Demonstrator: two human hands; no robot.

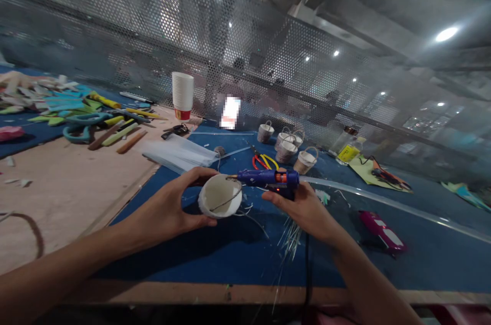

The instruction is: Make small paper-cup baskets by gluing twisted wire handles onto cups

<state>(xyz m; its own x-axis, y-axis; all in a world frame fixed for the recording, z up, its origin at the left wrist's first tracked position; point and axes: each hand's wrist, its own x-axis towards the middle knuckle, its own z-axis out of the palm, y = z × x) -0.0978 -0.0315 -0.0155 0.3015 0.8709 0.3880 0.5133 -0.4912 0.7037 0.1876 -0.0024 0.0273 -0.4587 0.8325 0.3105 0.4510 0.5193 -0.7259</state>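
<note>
My left hand [180, 207] grips a white paper cup [207, 202] from its left side, the mouth tilted toward me. A thin cord handle arches across the cup's opening. In my right hand [303, 207] is a blue hot glue gun [255, 178] with a small red light lit. Its nozzle points left and sits at the cup's upper right rim, by the end of the cord; whether it touches cannot be made out. Loose thin strands hang below the glue gun near its cable [307, 263].
Beyond my hands stand several small handled buckets [287, 151] and red-yellow pliers [264, 161]. A stack of paper cups [182, 92], a bundle of clear glue sticks [178, 154] and scissors [82, 125] lie left. A purple tool [381, 232] and a yellow-labelled bottle [350, 152] are right.
</note>
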